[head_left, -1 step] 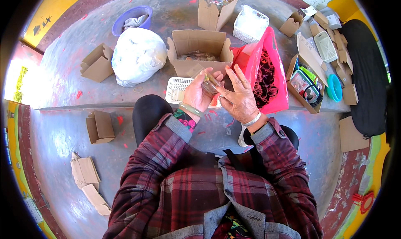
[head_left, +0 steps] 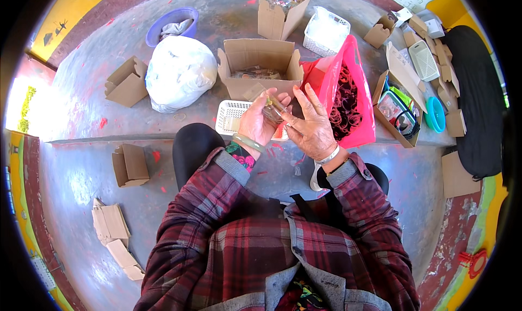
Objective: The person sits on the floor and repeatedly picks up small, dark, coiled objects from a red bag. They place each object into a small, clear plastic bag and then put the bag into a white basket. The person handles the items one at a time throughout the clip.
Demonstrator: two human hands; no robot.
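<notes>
A small clear plastic bag [head_left: 272, 110] with something brownish in it rests in my left hand [head_left: 258, 122], held between thumb and fingers. What is inside is too small to make out. My right hand [head_left: 316, 132] meets the bag's near right end with thumb and forefinger together, while its other fingers stretch upward. Under my hands stands a white perforated basket [head_left: 222, 120], partly hidden. Just beyond them is an open cardboard box [head_left: 260, 88] with clear packets inside. Beside my right hand, a bright pink bag [head_left: 365, 115] gapes over a mass of dark reddish loops.
A stuffed white plastic bag [head_left: 180, 74] and a purple basin [head_left: 195, 17] stand at the far left. Behind the open box are another carton [head_left: 277, 20] and a white basket [head_left: 321, 48]. Rightward sit a filled box [head_left: 380, 105] and a turquoise basin [head_left: 435, 115]. A step edge [head_left: 130, 142] crosses the floor.
</notes>
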